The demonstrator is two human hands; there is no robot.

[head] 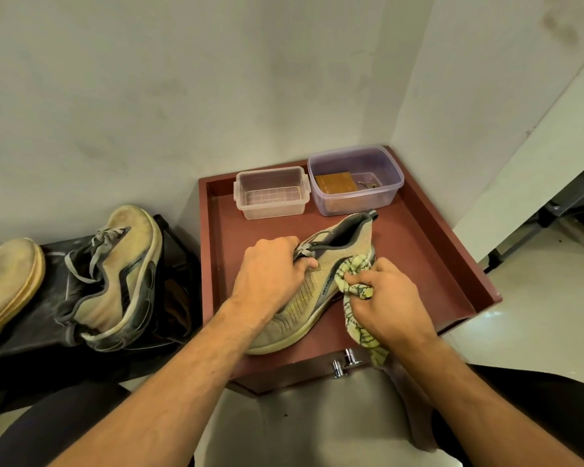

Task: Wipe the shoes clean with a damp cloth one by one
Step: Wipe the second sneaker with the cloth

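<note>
A person's left hand (270,274) clamps its grip on a beige knit sneaker (321,284) lying on the red-brown desk (429,264), while the right hand (386,298) grasps a bunched yellow-green cloth (353,274) against the shoe's side. Two more worn sneakers (115,278) rest on a black stand to the left.

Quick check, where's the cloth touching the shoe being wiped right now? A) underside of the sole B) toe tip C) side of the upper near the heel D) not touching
C: the right hand presses the bunched cloth against the side of the shoe toward its heel end, while the left hand holds the shoe at the laces on the red tray.
</note>
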